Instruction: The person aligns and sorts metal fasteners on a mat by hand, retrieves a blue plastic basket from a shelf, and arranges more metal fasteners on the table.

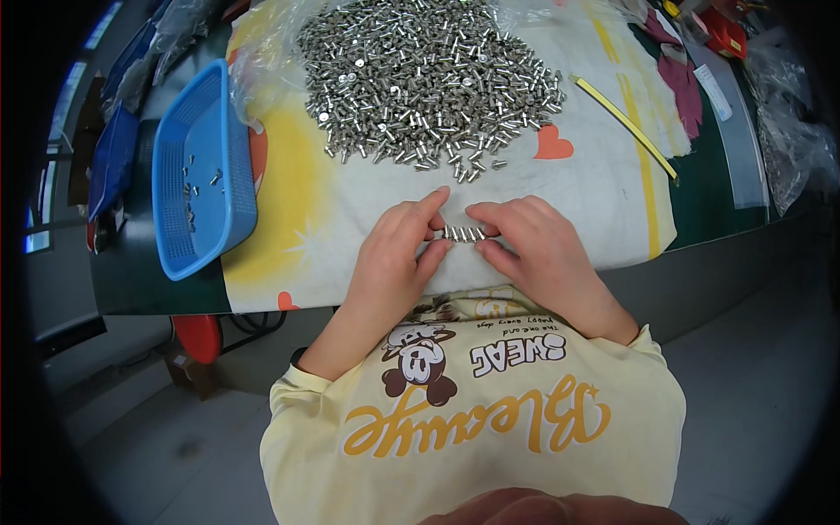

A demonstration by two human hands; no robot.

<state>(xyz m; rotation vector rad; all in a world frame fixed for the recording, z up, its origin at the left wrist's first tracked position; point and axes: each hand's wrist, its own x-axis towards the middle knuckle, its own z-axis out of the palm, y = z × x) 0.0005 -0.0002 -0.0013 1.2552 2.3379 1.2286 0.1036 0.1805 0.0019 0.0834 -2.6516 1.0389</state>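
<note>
Between my two hands, near the table's front edge, a short row of shiny metal screws (464, 234) is held side by side. My left hand (398, 241) pinches the row's left end between thumb and fingers, its index finger pointing up and away. At the other end, the thumb and fingers of my right hand (534, 236) close on the row. Just beyond my fingers spreads a large pile of similar silvery screws (429, 79), a few lying loose at its near edge.
On the left stands a blue plastic basket (236, 175) with several screws inside. A white and yellow cloth (350, 201) with red hearts covers the table. To the right lies a yellow strip (626, 127), with clear plastic bags (796, 149) beyond. A red stool (198, 337) sits below the table edge.
</note>
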